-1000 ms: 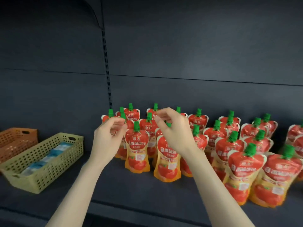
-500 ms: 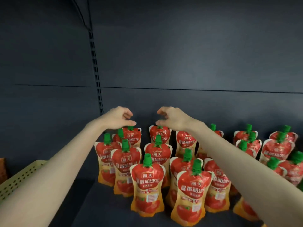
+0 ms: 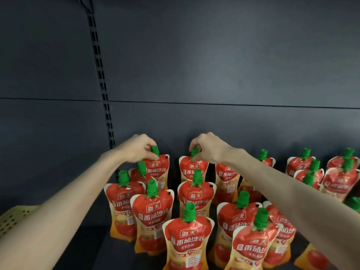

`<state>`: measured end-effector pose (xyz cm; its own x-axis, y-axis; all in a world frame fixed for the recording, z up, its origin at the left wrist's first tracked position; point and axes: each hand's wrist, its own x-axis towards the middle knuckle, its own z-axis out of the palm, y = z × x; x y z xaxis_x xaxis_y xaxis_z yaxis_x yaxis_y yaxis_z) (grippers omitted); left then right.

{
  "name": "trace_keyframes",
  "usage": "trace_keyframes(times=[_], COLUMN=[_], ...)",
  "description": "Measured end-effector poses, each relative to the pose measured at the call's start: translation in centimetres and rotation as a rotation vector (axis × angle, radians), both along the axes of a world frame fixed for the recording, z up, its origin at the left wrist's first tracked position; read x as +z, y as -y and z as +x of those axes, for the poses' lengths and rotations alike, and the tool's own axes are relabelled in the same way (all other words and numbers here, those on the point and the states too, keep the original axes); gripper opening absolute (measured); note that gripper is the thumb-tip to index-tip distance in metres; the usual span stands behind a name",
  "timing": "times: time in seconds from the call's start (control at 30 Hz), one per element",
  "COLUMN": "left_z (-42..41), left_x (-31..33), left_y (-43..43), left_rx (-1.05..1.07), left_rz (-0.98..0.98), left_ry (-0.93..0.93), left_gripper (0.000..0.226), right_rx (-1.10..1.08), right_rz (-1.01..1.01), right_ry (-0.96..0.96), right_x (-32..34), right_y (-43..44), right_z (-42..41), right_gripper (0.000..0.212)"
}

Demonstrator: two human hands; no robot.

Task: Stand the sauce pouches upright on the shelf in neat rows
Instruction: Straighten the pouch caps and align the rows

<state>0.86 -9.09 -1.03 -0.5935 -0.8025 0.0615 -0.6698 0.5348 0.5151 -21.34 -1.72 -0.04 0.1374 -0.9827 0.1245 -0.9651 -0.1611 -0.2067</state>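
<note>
Grip of the left hand (image 3: 139,148): fingers curled, pinching the left cap (image 3: 155,150), the green one on the back-left pouch (image 3: 158,172). Grip of the right hand (image 3: 210,148): same, thumb and fingertips closed on the right cap (image 3: 194,152), green, on the back-right pouch (image 3: 192,170). Both forearms reach in over the nearer pouches. The two held pouches hang upright at the back of the shelf (image 3: 83,242), close to the dark back panel (image 3: 214,65), with a gap between them. Their bases are hidden behind the pouches in front, so I cannot tell whether they touch the shelf. All pouches have red tomato print, orange bottoms and green screw caps. In front of the held pair more stand upright in rough rows coming toward me, not quite aligned, some overlapping. The front pouch (image 3: 188,236) is nearest, centre. A second cluster (image 3: 341,178) stands further right on the same shelf, partly hidden by the right forearm. A slotted strip (image 3: 101,84) runs up the back panel, left of the left hand. A corner of a pale perforated basket (image 3: 13,217) shows at the left edge, beside the left forearm.
</note>
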Motion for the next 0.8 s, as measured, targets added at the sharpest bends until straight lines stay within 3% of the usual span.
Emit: trace_keyframes(times=[0.27,0.8], left_z=[-0.01,-0.11], left_x=[-0.68,0.07], left_y=[0.34,0.64], left_rx=[-0.037,-0.068], left_rz=[-0.002,0.109], left_ry=[-0.051,0.042], left_gripper=[0.010,0.009], right_rx=[0.054,0.066], right_rz=[0.001,0.048], right_ry=[0.028,0.051], right_x=[0.04,0.42], right_y=[0.79,0.65], right_z=[0.20,-0.19], right_gripper=[0.024,0.027])
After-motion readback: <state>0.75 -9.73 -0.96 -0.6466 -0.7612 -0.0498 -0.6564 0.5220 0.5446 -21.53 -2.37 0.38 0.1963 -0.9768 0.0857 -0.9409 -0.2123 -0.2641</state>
